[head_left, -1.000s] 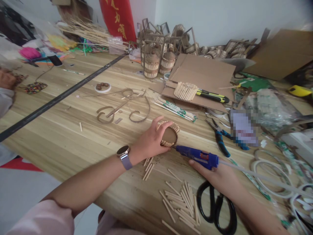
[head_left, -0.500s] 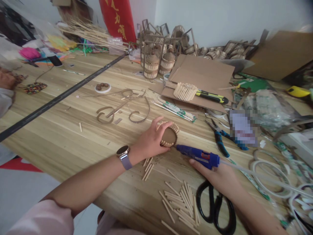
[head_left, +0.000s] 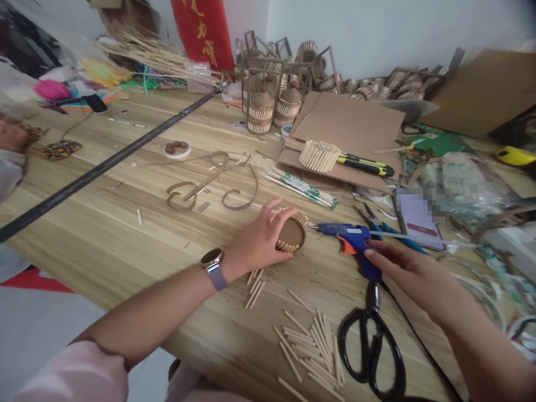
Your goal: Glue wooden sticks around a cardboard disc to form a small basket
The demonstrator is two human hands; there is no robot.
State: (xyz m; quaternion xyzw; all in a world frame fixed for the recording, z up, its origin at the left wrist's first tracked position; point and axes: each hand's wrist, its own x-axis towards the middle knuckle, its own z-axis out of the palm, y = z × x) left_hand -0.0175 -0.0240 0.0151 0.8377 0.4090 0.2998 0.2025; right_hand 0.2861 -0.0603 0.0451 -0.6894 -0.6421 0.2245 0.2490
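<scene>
My left hand (head_left: 263, 234), with a watch on the wrist, is curled around a small round cup (head_left: 292, 233) of short wooden sticks standing around a brown disc. Its thumb and fingers grip the cup's sides on the table. The blue hot glue gun (head_left: 352, 237) with an orange trigger lies on its side, its nozzle pointing at the cup. Beside its handle is my right hand (head_left: 412, 273), fingers stretched out and no longer wrapped around it; the fingertips touch or nearly touch the handle. Loose wooden sticks (head_left: 312, 349) are heaped near the table's front edge.
Black-handled scissors (head_left: 371, 346) lie below the glue gun, pliers (head_left: 377, 220) and a phone (head_left: 419, 218) behind it. A utility knife (head_left: 364, 164) rests on cardboard (head_left: 347, 120). Finished stick lanterns (head_left: 260, 111) stand at the back. Another person's hand (head_left: 12, 134) is at far left.
My right hand has laid the glue gun down on its side and loosened its hold, shifting right. The nozzle has moved away from the cup. My left hand has stayed on the cup.
</scene>
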